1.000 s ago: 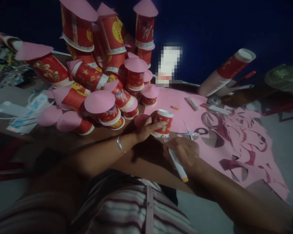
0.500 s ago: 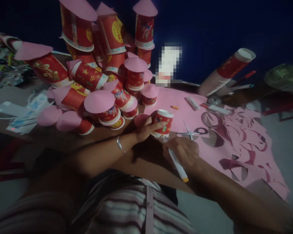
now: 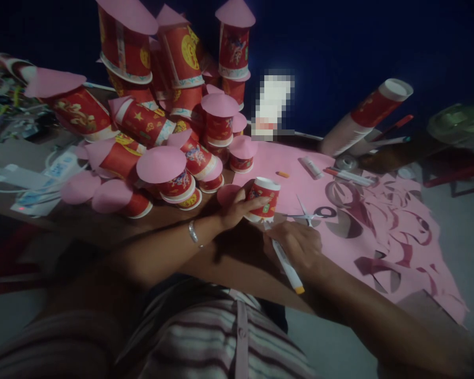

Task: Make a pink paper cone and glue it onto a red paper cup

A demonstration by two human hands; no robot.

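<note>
Cups [image 3: 132,121] with cones [image 3: 161,164] on them crowd the table's [image 3: 211,263] left half, the tallest stacks toward the far edge; a power strip [image 3: 57,171] lies left of them. A sheet [image 3: 268,158] covers the right half, with a cap [image 3: 283,174] and a tube [image 3: 311,168] toward its far edge, scissors [image 3: 308,216] on its left part, scraps [image 3: 408,223] toward its right edge. The held cup [image 3: 265,197] is left of the scissors, the marker [image 3: 287,266] before it.
</note>
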